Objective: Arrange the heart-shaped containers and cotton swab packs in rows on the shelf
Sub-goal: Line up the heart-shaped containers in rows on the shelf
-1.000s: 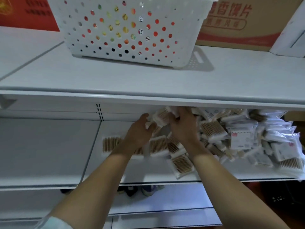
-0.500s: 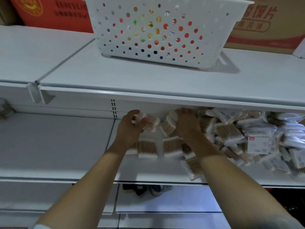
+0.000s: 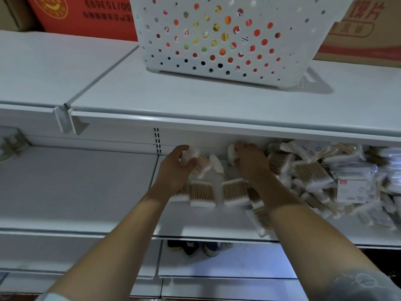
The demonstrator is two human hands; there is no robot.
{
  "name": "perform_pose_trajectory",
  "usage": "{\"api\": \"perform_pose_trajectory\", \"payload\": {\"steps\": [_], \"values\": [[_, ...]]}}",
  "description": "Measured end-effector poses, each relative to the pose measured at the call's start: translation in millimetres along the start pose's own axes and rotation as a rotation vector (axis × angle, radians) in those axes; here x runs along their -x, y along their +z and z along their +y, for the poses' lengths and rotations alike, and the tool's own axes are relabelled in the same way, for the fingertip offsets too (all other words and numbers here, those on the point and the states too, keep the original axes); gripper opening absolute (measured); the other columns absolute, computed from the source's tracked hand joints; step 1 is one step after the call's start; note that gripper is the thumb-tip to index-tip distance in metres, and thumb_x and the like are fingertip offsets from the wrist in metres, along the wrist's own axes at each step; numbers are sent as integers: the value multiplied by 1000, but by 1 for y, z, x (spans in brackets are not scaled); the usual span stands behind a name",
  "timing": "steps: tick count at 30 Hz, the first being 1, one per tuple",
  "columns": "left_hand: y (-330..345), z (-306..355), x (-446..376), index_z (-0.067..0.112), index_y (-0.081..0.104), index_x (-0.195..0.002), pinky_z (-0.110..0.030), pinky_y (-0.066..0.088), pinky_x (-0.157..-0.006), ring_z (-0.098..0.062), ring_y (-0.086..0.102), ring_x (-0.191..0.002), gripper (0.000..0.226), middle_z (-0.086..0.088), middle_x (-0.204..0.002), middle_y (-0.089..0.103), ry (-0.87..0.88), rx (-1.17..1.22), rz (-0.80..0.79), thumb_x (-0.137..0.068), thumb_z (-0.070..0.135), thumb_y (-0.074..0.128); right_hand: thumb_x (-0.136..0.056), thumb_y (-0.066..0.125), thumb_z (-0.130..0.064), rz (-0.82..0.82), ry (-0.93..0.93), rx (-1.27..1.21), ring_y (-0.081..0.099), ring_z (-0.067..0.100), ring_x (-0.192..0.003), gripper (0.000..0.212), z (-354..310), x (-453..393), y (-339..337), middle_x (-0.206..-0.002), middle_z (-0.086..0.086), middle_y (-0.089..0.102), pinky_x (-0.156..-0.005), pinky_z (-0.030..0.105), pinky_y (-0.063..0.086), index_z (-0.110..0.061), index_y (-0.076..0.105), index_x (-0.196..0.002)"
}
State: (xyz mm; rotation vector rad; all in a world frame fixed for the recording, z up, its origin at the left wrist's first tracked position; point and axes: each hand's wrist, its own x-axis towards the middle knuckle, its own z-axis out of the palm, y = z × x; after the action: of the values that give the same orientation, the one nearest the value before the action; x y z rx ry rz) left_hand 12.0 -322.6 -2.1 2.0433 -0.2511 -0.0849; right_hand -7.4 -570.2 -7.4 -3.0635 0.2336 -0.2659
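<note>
Clear plastic pack of wooden-stemmed cotton swabs (image 3: 198,162), white tips bunched at both ends, pinched in left hand (image 3: 173,170); right hand (image 3: 249,164) gripping a second pack (image 3: 231,156).

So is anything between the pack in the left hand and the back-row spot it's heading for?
Nothing visible: the left hand holds a swab pack over bare shelf behind the front row. One loose pack lies just right of it.

Upside-down white digits "00/153693" readable on red carton (image 3: 86,16) at upper left of frame. Large red Chinese characters, partly cut off, on brown cardboard box (image 3: 360,29) at upper right. Print on white label card (image 3: 352,190) at right too small to read.
</note>
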Motion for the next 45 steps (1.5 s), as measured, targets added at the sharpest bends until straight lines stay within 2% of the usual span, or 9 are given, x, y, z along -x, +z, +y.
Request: {"api": "perform_pose_trajectory", "payload": {"steps": [8,13,16,20,24,27,33,40,45], "values": [[7,13,1,24,47,-139,-22,37,-79,-15,58,-97,52,4,-112,59,-25,51,101,-93,34,67,-87,68,-25,372,83,-524,64,33,-103,40,4,27,-27,-115,15,67,-89,42,52,-7,61,-122],[1,19,19,22,55,-130,-24,44,-74,-17,61,-96,42,4,-107,60,-24,143,163,-91,28,70,-90,72,-15,200,-8,-995,64,-4,-93,33,-24,56,-38,-118,-7,66,-81,11,48,-30,62,-119],[-10,11,35,25,57,-132,-22,47,-82,-15,59,-103,43,5,-116,60,-20,165,177,-91,27,70,-93,68,-14,129,-81,-1120,66,5,-103,36,-44,64,-37,-126,-2,65,-85,19,53,-34,62,-122],[-36,-6,52,20,55,-134,-37,55,-90,-20,64,-107,39,-1,-122,66,-77,155,190,-96,28,63,-92,68,-14,32,-112,-1139,65,11,-107,39,-81,71,-30,-126,-5,65,-88,31,56,-44,61,-117],[-72,-23,76,11,61,-104,-9,42,-63,-15,62,-82,17,4,-87,64,-37,129,250,-97,27,63,-91,69,-16,-30,-90,-1126,64,12,-106,37,-136,78,-22,-123,-9,65,-90,36,56,-42,63,-117],[-116,-42,94,7,61,-107,-7,43,-67,-14,61,-82,14,1,-90,66,-37,209,276,-96,14,64,-86,76,-16,-58,-100,-1161,66,13,-102,39,-189,86,-28,-122,-6,65,-82,29,57,-38,63,-115],[-221,-90,131,17,50,-132,-51,53,-96,-20,63,-110,46,-1,-116,65,-97,288,253,-94,37,67,-78,83,-29,31,-170,-1126,64,12,-99,38,-311,103,-23,-112,-10,65,-83,31,56,-35,63,-110],[-328,-136,153,18,43,-116,-37,62,-70,-8,61,-78,29,3,-86,58,-125,309,366,-97,28,63,-83,77,-31,61,-233,-1080,62,10,-102,38,-433,101,-1,-119,-10,59,-89,36,55,-39,54,-113],[-388,-167,142,20,42,-119,-33,62,-62,-10,63,-85,34,1,-100,58,-151,361,417,-96,33,64,-86,73,-36,48,-280,-881,58,12,-99,46,-498,69,18,-114,-4,62,-86,28,49,-25,56,-127]]}}
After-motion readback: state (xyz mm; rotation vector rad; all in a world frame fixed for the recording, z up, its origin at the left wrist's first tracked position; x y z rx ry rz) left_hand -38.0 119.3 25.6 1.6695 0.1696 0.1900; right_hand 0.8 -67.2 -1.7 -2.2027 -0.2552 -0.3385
